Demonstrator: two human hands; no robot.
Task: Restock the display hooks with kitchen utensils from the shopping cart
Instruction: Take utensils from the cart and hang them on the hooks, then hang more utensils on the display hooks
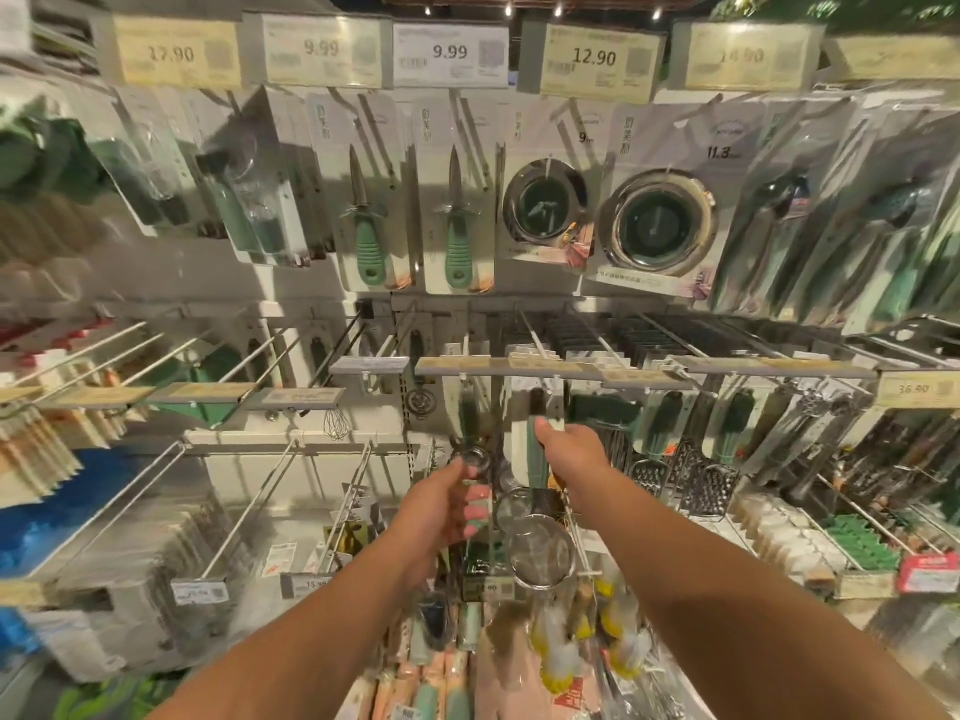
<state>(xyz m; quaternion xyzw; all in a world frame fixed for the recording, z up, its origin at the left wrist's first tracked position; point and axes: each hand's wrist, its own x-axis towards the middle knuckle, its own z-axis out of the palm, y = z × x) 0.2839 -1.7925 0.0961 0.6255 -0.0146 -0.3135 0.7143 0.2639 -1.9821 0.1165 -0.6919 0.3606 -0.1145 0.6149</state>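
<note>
Head view, left hand: the left hand (441, 504) sits just below centre, its fingers curled round the pale green handle of a utensil (478, 506) whose small round metal head pokes up at 12 o'clock from the knuckles.
Head view, right hand: the right hand (569, 452) reaches further in, at 2 o'clock from the left one, gripping a green-handled tool (537, 449) by its handle, right under the hook rail (545, 367).
Where the stock is: both utensils are in the hands, close to the middle hooks; neither looks hung yet, as far as I can tell.
Risk, missed hook: the hooks are thin and crowded, and blur hides the hanging holes; I judge either tool could slide past its prong and drop.
Risk, knocking: the mesh strainers (543, 550) hang at 5 o'clock from the left hand, touching or nearly touching the forearms; a careless pull back could sweep them off.
Risk, wrong peg: the price tags (449, 54) sit close together, so a tool could land under the wrong price.
Count, hands: two, both holding.
Count, utensils held: two.
Count, green-handled knives on cards at 12 o'clock: two (371, 236).
Count, round sink strainers on cards at 1 o'clock: two (657, 223).
Count, top price tags readable: five.
Count, mesh strainers: two that I can make out.
</note>
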